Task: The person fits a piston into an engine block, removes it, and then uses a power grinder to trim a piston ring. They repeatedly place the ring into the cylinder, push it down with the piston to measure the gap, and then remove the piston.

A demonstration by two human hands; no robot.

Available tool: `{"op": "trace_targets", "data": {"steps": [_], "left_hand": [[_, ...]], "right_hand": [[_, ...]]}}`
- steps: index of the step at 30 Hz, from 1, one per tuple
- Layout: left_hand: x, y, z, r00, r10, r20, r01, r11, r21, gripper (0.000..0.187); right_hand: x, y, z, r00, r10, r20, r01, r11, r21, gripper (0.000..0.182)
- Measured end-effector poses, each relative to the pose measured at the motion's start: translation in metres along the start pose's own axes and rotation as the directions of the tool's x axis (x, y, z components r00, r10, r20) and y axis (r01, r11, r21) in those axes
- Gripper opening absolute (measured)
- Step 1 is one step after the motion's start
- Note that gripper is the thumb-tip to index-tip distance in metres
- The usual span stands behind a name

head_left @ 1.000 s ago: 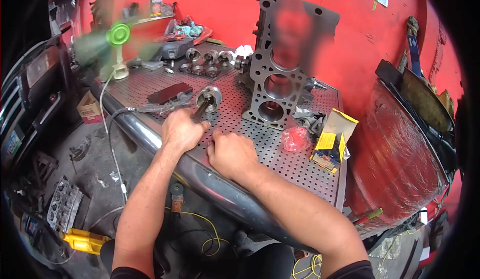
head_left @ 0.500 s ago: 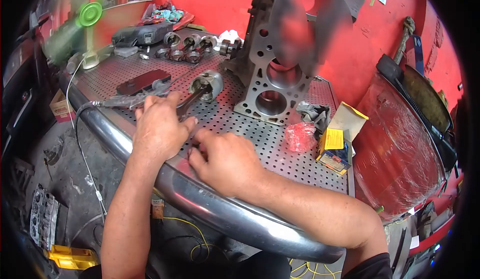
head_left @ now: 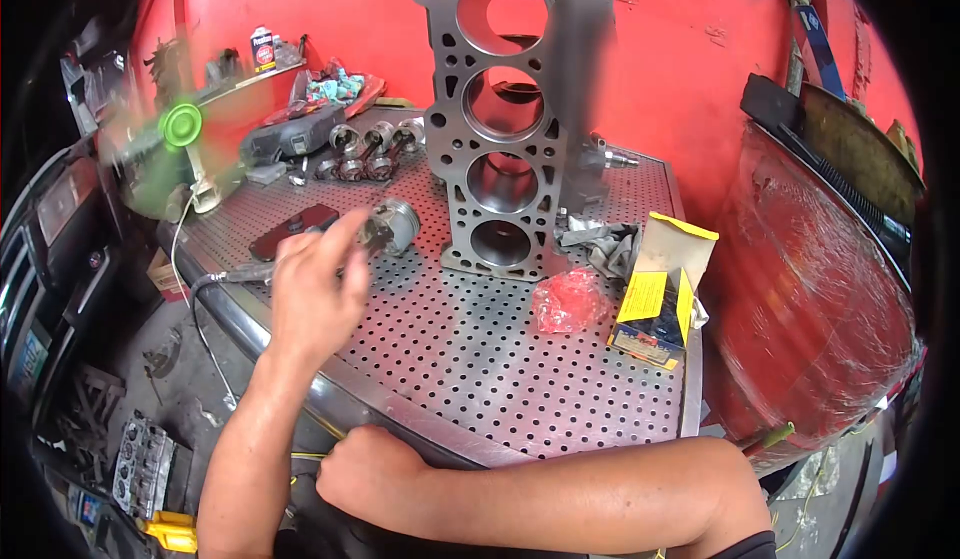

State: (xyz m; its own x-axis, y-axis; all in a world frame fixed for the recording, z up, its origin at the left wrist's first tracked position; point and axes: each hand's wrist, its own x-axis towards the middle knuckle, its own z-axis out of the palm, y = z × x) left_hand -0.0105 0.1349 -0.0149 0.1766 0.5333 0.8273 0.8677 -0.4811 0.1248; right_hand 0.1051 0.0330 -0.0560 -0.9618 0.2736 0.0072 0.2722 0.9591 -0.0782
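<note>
My left hand is over the left part of the perforated metal bench, its fingers curled about the rod of a piston. Most of that connecting rod lies hidden behind the fingers. Close to my wrist lies a hose-fed tool with a grey nozzle. My right hand is closed in a fist, low beside the front edge of the bench. Its fingertips face away, so anything inside is hidden. An engine block with a column of round bores stands upright on the bench, beyond both hands.
A crumpled red plastic wrap and an opened yellow-and-blue box lie at right. A dark flat part is beside the piston. Several more pistons sit farther back. A green fan spins at left.
My right hand has drawn back from the bench top to below its front edge. My left hand stays by the piston, now closer to it. The view has shifted, showing the block more squarely.
</note>
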Motion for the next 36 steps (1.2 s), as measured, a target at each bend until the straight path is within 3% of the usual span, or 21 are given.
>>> {"op": "trace_targets", "data": {"steps": [1,2,4,5,8,11,16,19,20,22,27,30,36], "left_hand": [[0.022,0.021,-0.002,0.998,-0.02,0.052,0.028,0.984,-0.174,0.053],[0.045,0.05,-0.016,0.976,-0.056,0.209,0.108,0.963,-0.247,0.059],[0.086,0.08,-0.01,0.932,-0.044,0.36,0.193,0.899,-0.392,0.065],[0.102,0.087,0.0,0.933,0.009,0.359,0.14,0.911,-0.388,0.056],[0.126,0.08,0.033,0.928,0.131,0.348,-0.042,0.967,-0.253,0.052],[0.117,0.079,0.029,0.926,0.119,0.359,-0.077,0.989,-0.129,0.053],[0.11,0.079,0.019,0.921,0.117,0.372,-0.12,0.993,-0.015,0.056],[0.12,0.064,0.035,0.961,0.255,0.11,-0.242,0.963,-0.117,0.055],[0.126,0.06,0.039,0.962,0.116,0.246,-0.055,0.969,-0.24,0.054],[0.139,0.074,0.029,0.836,-0.104,0.539,0.354,0.853,-0.384,0.053],[0.147,0.08,0.02,0.761,-0.073,0.644,0.456,0.767,-0.452,0.048],[0.144,0.08,0.02,0.779,-0.071,0.622,0.404,0.817,-0.412,0.046],[0.127,0.069,0.041,0.93,0.089,0.357,0.046,0.934,-0.353,0.045]], "right_hand": [[0.001,0.002,0.001,1.0,-0.027,0.011,0.027,0.999,-0.022,0.017],[0.002,0.004,0.005,1.0,-0.013,-0.023,0.013,1.0,0.0,0.017],[0.004,0.004,0.013,0.996,0.017,-0.087,-0.013,0.999,0.047,0.016],[-0.001,0.003,0.008,0.994,0.019,-0.107,-0.018,1.0,0.007,0.015],[-0.003,0.004,0.012,0.982,0.049,-0.18,-0.048,0.999,0.009,0.015],[-0.002,0.008,0.014,0.979,0.004,-0.203,-0.014,0.999,-0.047,0.015],[-0.007,0.006,-0.008,0.997,-0.019,-0.068,0.015,0.998,-0.058,0.015],[-0.007,0.006,-0.007,0.998,-0.015,-0.063,0.011,0.998,-0.06,0.015],[-0.006,0.007,-0.006,0.997,-0.013,-0.073,0.009,0.998,-0.056,0.015],[-0.003,0.008,-0.002,0.996,-0.005,-0.084,0.001,0.999,-0.05,0.015],[-0.003,0.011,0.0,0.994,-0.015,-0.105,0.012,0.999,-0.031,0.017],[-0.002,0.01,-0.002,0.996,-0.005,-0.084,0.002,0.999,-0.036,0.017],[-0.007,0.01,-0.014,0.998,0.018,-0.059,-0.021,0.999,-0.047,0.015]]}}
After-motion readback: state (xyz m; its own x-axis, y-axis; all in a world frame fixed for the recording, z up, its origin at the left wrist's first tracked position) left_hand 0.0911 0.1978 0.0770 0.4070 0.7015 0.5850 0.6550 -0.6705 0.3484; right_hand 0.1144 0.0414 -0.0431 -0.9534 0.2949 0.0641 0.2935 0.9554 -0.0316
